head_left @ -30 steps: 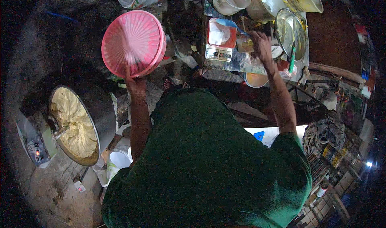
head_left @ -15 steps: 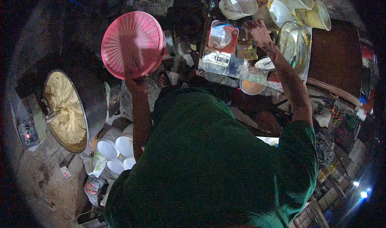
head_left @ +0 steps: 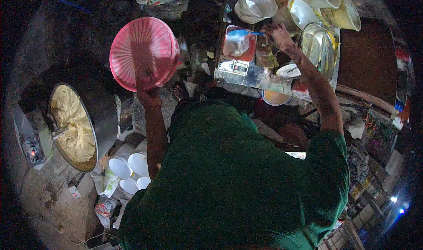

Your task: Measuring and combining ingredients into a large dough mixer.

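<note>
My left hand (head_left: 150, 97) is closed on the near edge of a round pink plastic basin (head_left: 142, 51), its ribbed face dusted with something pale. The fingers are partly hidden by the basin. Over the work table my right hand (head_left: 280, 36) grips the thin handle of a blue spoon (head_left: 240, 33). The spoon's bowl hangs over a small white scale (head_left: 226, 66) with a red tray (head_left: 248, 52) that carries a whitish, see-through bag or heap. A small brownish packet (head_left: 267, 58) lies beside the scale, just below my right hand.
Whitish tubs (head_left: 256, 7) and a steel bowl (head_left: 315, 43) crowd the table. An orange-filled bucket (head_left: 276, 97) stands below its near edge. At the left, a large mixer bowl (head_left: 72, 122) holds pale dough. Several white buckets (head_left: 138, 162) stand near my left arm.
The blue spoon has come into sight in my right hand, over the scale's tray. My left hand still holds the basin, which has shifted only slightly.
</note>
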